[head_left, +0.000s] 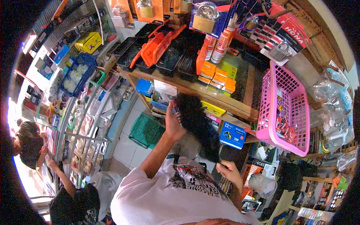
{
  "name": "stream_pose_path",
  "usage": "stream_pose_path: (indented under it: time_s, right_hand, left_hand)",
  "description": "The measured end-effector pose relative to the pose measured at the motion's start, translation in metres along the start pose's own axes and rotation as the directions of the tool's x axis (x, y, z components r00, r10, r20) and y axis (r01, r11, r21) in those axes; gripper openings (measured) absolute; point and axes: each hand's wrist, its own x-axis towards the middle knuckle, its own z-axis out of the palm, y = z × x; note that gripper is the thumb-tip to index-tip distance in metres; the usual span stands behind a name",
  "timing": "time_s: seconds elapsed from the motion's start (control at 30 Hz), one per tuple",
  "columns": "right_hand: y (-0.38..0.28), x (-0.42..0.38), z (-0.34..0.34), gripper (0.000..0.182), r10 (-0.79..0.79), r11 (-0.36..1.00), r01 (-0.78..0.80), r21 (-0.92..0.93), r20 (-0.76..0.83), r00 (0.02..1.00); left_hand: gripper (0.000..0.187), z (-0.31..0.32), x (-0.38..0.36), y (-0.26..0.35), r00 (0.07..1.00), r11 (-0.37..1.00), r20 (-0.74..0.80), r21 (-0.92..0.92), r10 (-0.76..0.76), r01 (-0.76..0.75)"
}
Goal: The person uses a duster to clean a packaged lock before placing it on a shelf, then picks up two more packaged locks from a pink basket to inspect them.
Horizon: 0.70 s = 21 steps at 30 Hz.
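A black fluffy feather duster [200, 125] slants across the front of the wooden counter, between my two hands. My right hand [229, 171] is closed at its lower end, fingers pinched together. My left hand [174, 125] is closed at the duster's upper left side, around a narrow item with dark and pale stripes [177, 113] whose kind I cannot tell. The duster's upper end lies close to the counter edge, near a blue box [160, 107] on the shelf below. A blue 3M box [232, 135] is just right of the duster.
On the counter [240, 106] stand black trays, an orange bin [153, 48], white tubes [224, 44] and small orange boxes [215, 77]. A pink basket [265, 112] is at the right, a green basket [146, 130] on the floor. Padlocks [205, 20] hang above. Another person [75, 202] is at the left.
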Motion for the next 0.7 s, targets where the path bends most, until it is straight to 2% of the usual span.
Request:
stream_pose_path:
  time_s: [0.03,0.1,0.13,0.17,0.2,0.23,0.27,0.3,0.37,0.4,0.47,0.5,0.57,0.6,0.67,0.7]
  right_hand:
    - [0.001,0.0,-0.003,0.03,-0.005,0.999,0.007,-0.05,0.045,0.999]
    - [-0.014,-0.002,-0.001,0.03,0.02,0.999,-0.019,0.025,-0.044,0.999]
    - [-0.02,-0.002,0.002,0.029,0.036,0.997,-0.03,0.065,-0.089,0.995]
    - [-0.013,0.003,0.007,0.03,-0.086,0.995,0.093,0.042,-0.15,0.985]
    - [-0.012,0.002,0.004,0.03,-0.075,0.996,0.078,0.03,-0.083,0.994]
    - [-0.014,0.0,-0.004,0.03,-0.065,0.998,0.066,0.014,-0.015,0.998]
    - [-0.015,-0.001,-0.01,0.03,-0.054,0.998,0.055,-0.003,0.054,0.997]
    - [-0.01,0.0,-0.011,0.03,-0.037,0.999,0.037,0.013,0.01,0.999]
    - [0.002,0.002,-0.01,0.03,0.0,0.999,0.004,0.05,-0.081,0.997]
    - [0.002,0.0,-0.011,0.031,0.027,0.998,-0.025,0.054,-0.036,0.999]
    - [-0.005,-0.001,-0.015,0.032,0.077,0.995,-0.08,0.052,0.055,0.996]
    - [-0.009,-0.001,-0.014,0.033,0.069,0.996,-0.069,0.062,-0.006,0.998]
    - [-0.016,-0.001,-0.009,0.034,0.056,0.995,-0.046,0.084,-0.125,0.991]
    - [-0.02,-0.001,-0.009,0.034,0.053,0.997,-0.049,0.059,-0.08,0.995]
    - [-0.026,-0.001,-0.012,0.034,0.049,0.999,-0.049,0.006,0.004,0.999]
    - [-0.023,-0.001,-0.016,0.031,0.043,0.999,-0.044,0.017,0.065,0.997]
  left_hand:
    - [0.066,-0.008,0.0,0.002,0.991,0.994,0.119,0.097,-0.057,0.045]
    - [0.068,-0.005,-0.002,0.007,0.977,0.97,0.17,0.229,-0.126,0.085]
    - [0.068,-0.002,-0.003,0.007,0.994,0.981,0.079,0.187,-0.073,0.057]
    - [0.068,0.006,-0.005,0.005,0.999,0.989,-0.018,0.146,-0.026,0.028]
    - [0.068,0.011,-0.006,0.002,0.993,0.994,-0.116,0.108,0.018,-0.006]
    - [0.067,0.014,-0.005,-0.001,0.995,0.997,-0.094,0.083,0.015,-0.007]
    - [0.067,0.009,-0.004,0.001,0.999,0.989,0.013,0.145,0.033,-0.035]
    - [0.066,0.0,-0.003,0.004,0.992,0.977,0.121,0.204,0.044,-0.068]
    - [0.068,-0.004,0.001,0.004,0.993,0.983,-0.001,0.14,0.118,-0.117]
    - [0.066,0.012,-0.009,0.006,0.999,0.997,-0.043,0.075,-0.003,0.006]
    - [0.065,0.004,0.001,0.005,0.973,0.946,0.079,0.228,0.218,-0.23]
    - [0.065,0.007,-0.001,0.005,0.971,0.974,0.204,0.16,0.127,-0.161]
    - [0.064,0.016,-0.009,0.007,0.891,0.999,0.454,0.053,-0.031,0.008]
    - [0.069,0.008,-0.011,0.009,0.981,0.959,0.191,-0.269,-0.035,0.087]
    - [0.07,0.012,-0.006,0.007,0.978,0.977,0.207,-0.206,-0.01,0.054]
    - [0.07,-0.007,0.0,0.011,0.957,0.995,0.284,-0.059,-0.057,0.077]
